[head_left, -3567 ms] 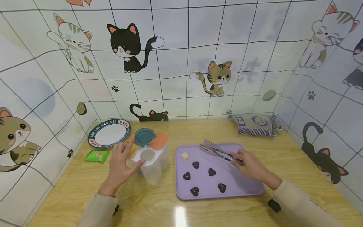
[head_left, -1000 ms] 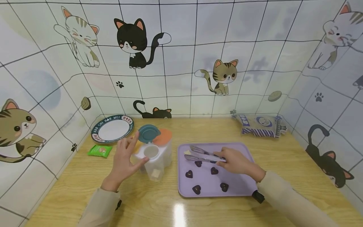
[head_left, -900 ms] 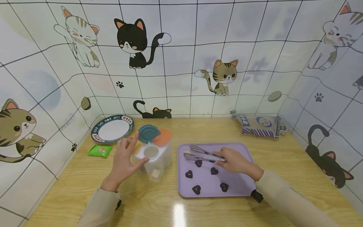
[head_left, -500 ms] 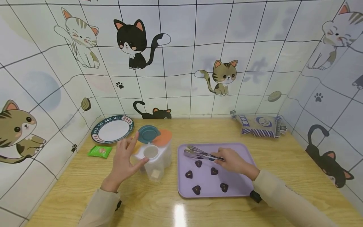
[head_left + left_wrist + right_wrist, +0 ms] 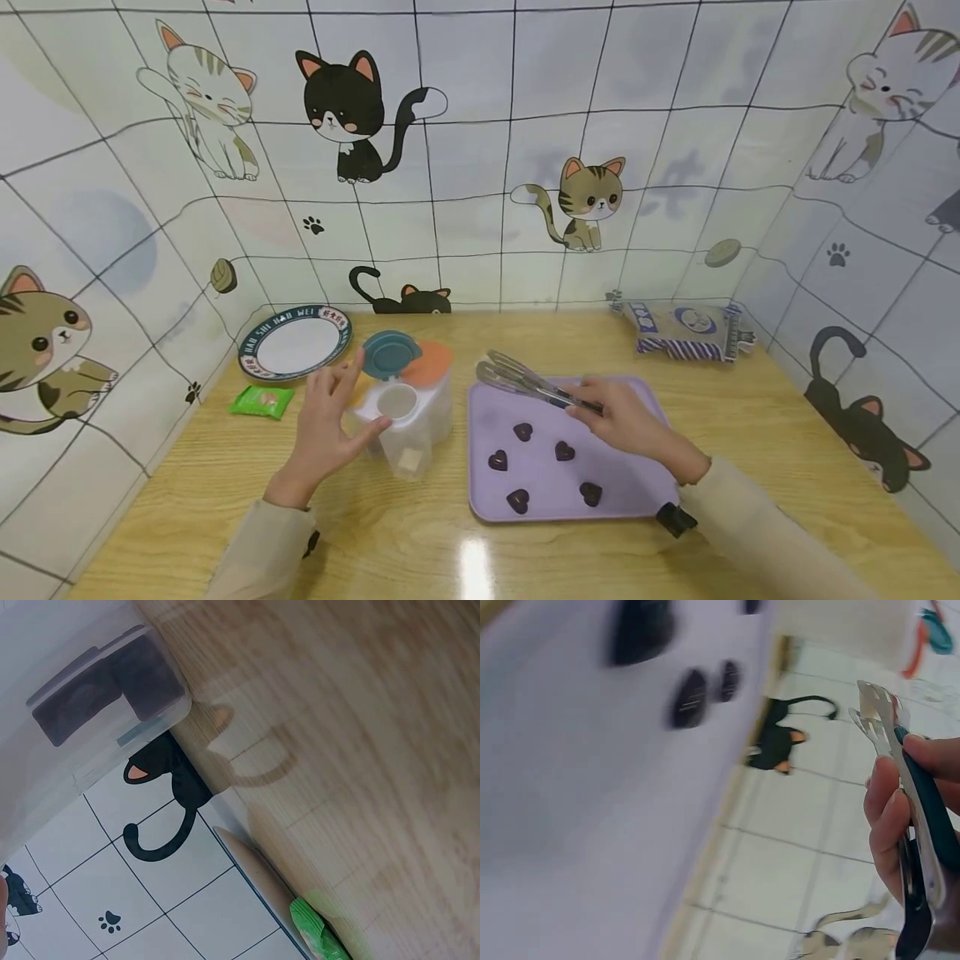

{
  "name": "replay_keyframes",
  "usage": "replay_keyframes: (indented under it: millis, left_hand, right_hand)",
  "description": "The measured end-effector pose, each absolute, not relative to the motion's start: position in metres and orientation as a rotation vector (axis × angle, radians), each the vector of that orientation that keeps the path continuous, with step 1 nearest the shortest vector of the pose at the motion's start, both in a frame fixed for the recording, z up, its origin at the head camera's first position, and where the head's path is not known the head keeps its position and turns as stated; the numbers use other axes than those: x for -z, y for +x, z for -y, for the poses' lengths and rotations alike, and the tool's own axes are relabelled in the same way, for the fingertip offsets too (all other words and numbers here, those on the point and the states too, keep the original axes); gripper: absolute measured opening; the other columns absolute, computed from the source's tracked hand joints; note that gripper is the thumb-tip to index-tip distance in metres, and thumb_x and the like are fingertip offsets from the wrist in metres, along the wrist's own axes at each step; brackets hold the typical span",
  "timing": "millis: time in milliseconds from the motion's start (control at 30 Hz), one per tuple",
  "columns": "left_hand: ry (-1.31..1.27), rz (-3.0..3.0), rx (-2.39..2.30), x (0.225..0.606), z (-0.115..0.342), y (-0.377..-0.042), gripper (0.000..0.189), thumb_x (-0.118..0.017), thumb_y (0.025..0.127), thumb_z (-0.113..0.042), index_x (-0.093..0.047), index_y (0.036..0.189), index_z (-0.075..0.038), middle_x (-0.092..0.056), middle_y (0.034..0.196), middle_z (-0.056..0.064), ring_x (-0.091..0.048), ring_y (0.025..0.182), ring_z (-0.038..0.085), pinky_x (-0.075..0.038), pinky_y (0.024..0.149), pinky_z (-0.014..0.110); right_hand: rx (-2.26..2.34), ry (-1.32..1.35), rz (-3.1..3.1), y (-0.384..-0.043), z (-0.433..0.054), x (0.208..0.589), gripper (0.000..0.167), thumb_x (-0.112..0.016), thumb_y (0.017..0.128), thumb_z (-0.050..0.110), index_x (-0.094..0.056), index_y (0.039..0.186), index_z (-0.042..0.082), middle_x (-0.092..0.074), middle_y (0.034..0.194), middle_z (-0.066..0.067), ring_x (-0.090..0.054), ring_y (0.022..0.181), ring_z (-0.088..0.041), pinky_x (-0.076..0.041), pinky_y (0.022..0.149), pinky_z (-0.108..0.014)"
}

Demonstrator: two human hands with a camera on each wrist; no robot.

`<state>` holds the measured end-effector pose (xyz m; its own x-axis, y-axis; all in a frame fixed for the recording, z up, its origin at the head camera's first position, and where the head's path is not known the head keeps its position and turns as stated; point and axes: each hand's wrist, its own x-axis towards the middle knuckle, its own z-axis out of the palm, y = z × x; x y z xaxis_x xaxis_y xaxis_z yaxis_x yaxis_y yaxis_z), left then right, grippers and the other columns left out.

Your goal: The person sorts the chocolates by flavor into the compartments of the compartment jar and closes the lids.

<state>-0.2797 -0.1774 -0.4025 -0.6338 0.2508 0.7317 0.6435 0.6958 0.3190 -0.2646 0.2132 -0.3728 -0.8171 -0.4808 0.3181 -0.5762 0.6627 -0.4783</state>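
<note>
In the head view, my left hand point(image 5: 322, 433) holds the clear storage container point(image 5: 431, 417) at its left side. Its index finger rests by the raised teal lid point(image 5: 390, 354) and its thumb at the round opening. A pale cube point(image 5: 410, 461) shows through the front compartment; dark pieces point(image 5: 112, 682) show through another wall in the left wrist view. My right hand point(image 5: 626, 421) grips metal tongs point(image 5: 525, 385) above the back left of the lilac tray point(image 5: 622, 492). In the right wrist view, a pale piece point(image 5: 868, 697) shows between the tong tips. Several dark heart-shaped chocolates point(image 5: 564, 451) lie on the tray.
A white plate with a patterned rim point(image 5: 341, 329) and a green packet point(image 5: 261, 402) lie at the left, beyond my left hand. A blue-and-tan bag point(image 5: 686, 331) lies at the back right, near the cat-print wall covering point(image 5: 465, 167).
The tongs come down over the pale cube on the tray, close, then rise towards the back left. That cube is gone from the tray. Another cube now shows inside the container. The left hand stays put.
</note>
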Motion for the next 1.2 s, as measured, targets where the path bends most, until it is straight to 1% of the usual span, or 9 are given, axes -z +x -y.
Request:
replay_keyframes:
  millis: [100, 167, 300, 433, 667, 833, 1200]
  left_hand:
    - [-0.677, 2.228, 0.752, 0.402, 0.179, -0.279, 0.086, -0.041, 0.074, -0.072, -0.031, 0.139, -0.016, -0.042, 0.091, 0.01, -0.03, 0.084, 0.02, -0.022, 0.069, 0.032]
    - [-0.679, 2.23, 0.75, 0.401, 0.179, -0.279, 0.087, -0.041, 0.074, -0.072, -0.031, 0.139, -0.016, -0.042, 0.09, 0.01, -0.03, 0.084, 0.021, -0.022, 0.069, 0.032]
    - [-0.674, 2.254, 0.76, 0.401, 0.179, -0.278, 0.087, -0.044, 0.074, -0.071, -0.03, 0.139, -0.017, -0.042, 0.092, 0.011, -0.03, 0.086, 0.02, -0.022, 0.07, 0.032]
    - [-0.675, 2.253, 0.764, 0.401, 0.179, -0.278, 0.086, -0.045, 0.074, -0.071, -0.029, 0.139, -0.017, -0.042, 0.094, 0.011, -0.03, 0.086, 0.021, -0.023, 0.07, 0.033]
    - [-0.708, 2.172, 0.746, 0.403, 0.177, -0.281, 0.085, -0.042, 0.076, -0.07, -0.033, 0.137, -0.012, -0.042, 0.091, 0.012, -0.03, 0.083, 0.02, -0.022, 0.07, 0.031]
    - [-0.699, 2.207, 0.756, 0.401, 0.178, -0.279, 0.086, -0.043, 0.075, -0.071, -0.032, 0.138, -0.013, -0.041, 0.091, 0.011, -0.03, 0.084, 0.02, -0.022, 0.07, 0.032]
    - [-0.709, 2.191, 0.751, 0.402, 0.177, -0.279, 0.086, -0.042, 0.075, -0.07, -0.033, 0.137, -0.012, -0.041, 0.09, 0.012, -0.029, 0.082, 0.02, -0.021, 0.069, 0.031]
  right_hand:
    - [-1.011, 0.901, 2.594, -0.259, -0.201, 0.355, 0.034, -0.058, 0.085, 0.012, -0.057, 0.117, 0.001, -0.048, 0.072, 0.003, -0.041, 0.048, 0.003, -0.037, 0.044, -0.018]
    - [-1.082, 0.961, 2.519, -0.255, -0.19, 0.344, 0.034, -0.058, 0.085, 0.011, -0.057, 0.117, 0.0, -0.05, 0.073, 0.002, -0.045, 0.053, 0.001, -0.039, 0.045, -0.019]
    - [-1.09, 1.136, 2.436, -0.248, -0.166, 0.333, 0.034, -0.059, 0.084, 0.008, -0.057, 0.117, -0.001, -0.05, 0.074, 0.002, -0.04, 0.053, 0.002, -0.036, 0.045, -0.016]
    - [-0.995, 1.245, 2.415, -0.246, -0.146, 0.335, 0.035, -0.059, 0.083, 0.008, -0.057, 0.117, -0.001, -0.051, 0.076, 0.002, -0.035, 0.053, 0.004, -0.033, 0.045, -0.013]
    - [-0.944, 1.267, 2.448, -0.244, -0.135, 0.343, 0.036, -0.06, 0.082, 0.009, -0.057, 0.117, 0.0, -0.05, 0.077, 0.003, -0.031, 0.053, 0.005, -0.033, 0.048, -0.013]
    - [-0.962, 1.267, 2.458, -0.245, -0.136, 0.344, 0.036, -0.06, 0.083, 0.01, -0.056, 0.118, 0.0, -0.05, 0.076, 0.003, -0.031, 0.053, 0.004, -0.033, 0.048, -0.013]
    - [-0.939, 1.246, 2.495, -0.245, -0.139, 0.347, 0.038, -0.059, 0.084, 0.013, -0.054, 0.121, 0.002, -0.05, 0.078, 0.004, -0.032, 0.054, 0.003, -0.033, 0.049, -0.014]
